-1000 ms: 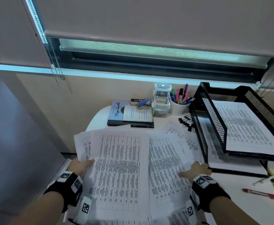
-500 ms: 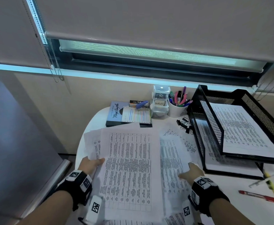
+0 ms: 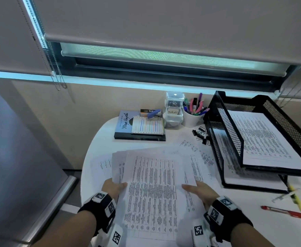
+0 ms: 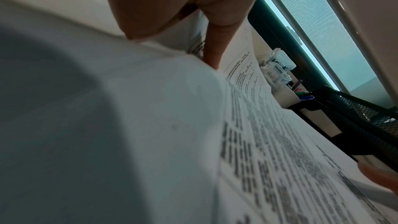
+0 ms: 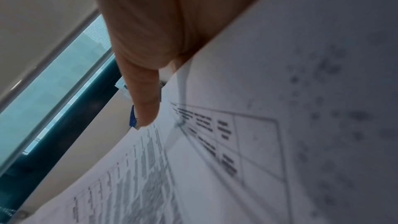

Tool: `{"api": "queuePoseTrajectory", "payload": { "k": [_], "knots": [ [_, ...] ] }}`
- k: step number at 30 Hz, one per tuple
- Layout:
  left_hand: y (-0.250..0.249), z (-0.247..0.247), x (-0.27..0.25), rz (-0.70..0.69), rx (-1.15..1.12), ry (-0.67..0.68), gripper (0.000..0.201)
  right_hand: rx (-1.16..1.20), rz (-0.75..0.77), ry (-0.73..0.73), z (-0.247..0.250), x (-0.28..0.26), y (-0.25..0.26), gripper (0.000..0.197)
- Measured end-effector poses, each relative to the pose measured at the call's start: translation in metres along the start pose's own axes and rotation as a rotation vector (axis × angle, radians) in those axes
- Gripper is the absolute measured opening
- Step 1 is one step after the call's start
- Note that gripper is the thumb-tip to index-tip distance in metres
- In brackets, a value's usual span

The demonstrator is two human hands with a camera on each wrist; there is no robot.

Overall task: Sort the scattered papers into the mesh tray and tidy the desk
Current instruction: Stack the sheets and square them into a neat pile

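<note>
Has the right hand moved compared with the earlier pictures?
Yes. The right hand has drawn left, away from the black mesh tray, closing in on the stack of papers opposite the left hand.

The printed sheets are thin white paper, matt, bending where they are lifted. The two-tier tray is black metal mesh with a dull finish. The desk is smooth white with a soft sheen. The pen cup looks like glossy white ceramic or plastic; which, I cannot tell. The small stacked boxes are clear plastic. The red pen is glossy plastic. The roller blind is matt cloth.
</note>
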State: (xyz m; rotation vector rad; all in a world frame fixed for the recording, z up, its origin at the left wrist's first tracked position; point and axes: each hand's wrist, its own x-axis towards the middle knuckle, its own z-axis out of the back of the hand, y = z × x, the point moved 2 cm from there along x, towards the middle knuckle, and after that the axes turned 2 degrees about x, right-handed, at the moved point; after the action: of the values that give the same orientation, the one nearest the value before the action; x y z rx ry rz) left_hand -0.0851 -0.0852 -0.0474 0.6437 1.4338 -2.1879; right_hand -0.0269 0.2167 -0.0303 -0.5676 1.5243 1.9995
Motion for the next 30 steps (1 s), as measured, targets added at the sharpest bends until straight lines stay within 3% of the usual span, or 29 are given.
{"api": "queuePoseTrajectory", "payload": {
  "k": [4, 8, 11, 12, 15, 17, 20, 23, 27, 30],
  "knots": [
    [-0.001, -0.011, -0.007, -0.034, 0.013, 0.068, 0.041, 0.019, -0.058, 0.134, -0.012, 0.005, -0.006, 0.052],
    [-0.006, -0.016, -0.013, -0.124, 0.062, 0.128, 0.046, -0.037, -0.039, 0.122, -0.017, 0.002, -0.005, 0.055],
    [-0.009, -0.014, -0.015, -0.192, 0.022, 0.142, 0.048, 0.075, -0.010, 0.111, -0.016, -0.006, 0.004, 0.034],
    [-0.010, -0.013, -0.012, -0.227, -0.005, 0.130, 0.055, 0.099, 0.017, 0.118, -0.015, -0.009, 0.007, 0.027],
    [-0.005, -0.009, 0.007, -0.196, -0.169, 0.114, 0.101, 0.193, 0.112, 0.133, -0.011, -0.018, 0.018, 0.028],
    [-0.003, -0.006, 0.019, -0.181, -0.318, 0.162, 0.087, 0.264, 0.165, 0.133, -0.009, -0.024, 0.024, 0.029],
    [-0.031, 0.003, -0.009, -0.176, -0.458, 0.270, 0.074, 0.340, 0.237, 0.092, -0.005, -0.029, 0.032, 0.039],
    [-0.054, 0.010, -0.024, -0.309, -0.518, 0.237, 0.045, 0.375, 0.370, 0.017, 0.001, -0.037, 0.042, 0.047],
    [-0.084, 0.016, -0.046, -0.487, -0.561, 0.184, 0.041, 0.365, 0.537, -0.066, 0.006, -0.050, 0.059, 0.033],
    [-0.095, 0.018, -0.056, -0.562, -0.571, 0.142, 0.034, 0.373, 0.579, -0.117, 0.008, -0.055, 0.068, 0.026]
  ]
}}
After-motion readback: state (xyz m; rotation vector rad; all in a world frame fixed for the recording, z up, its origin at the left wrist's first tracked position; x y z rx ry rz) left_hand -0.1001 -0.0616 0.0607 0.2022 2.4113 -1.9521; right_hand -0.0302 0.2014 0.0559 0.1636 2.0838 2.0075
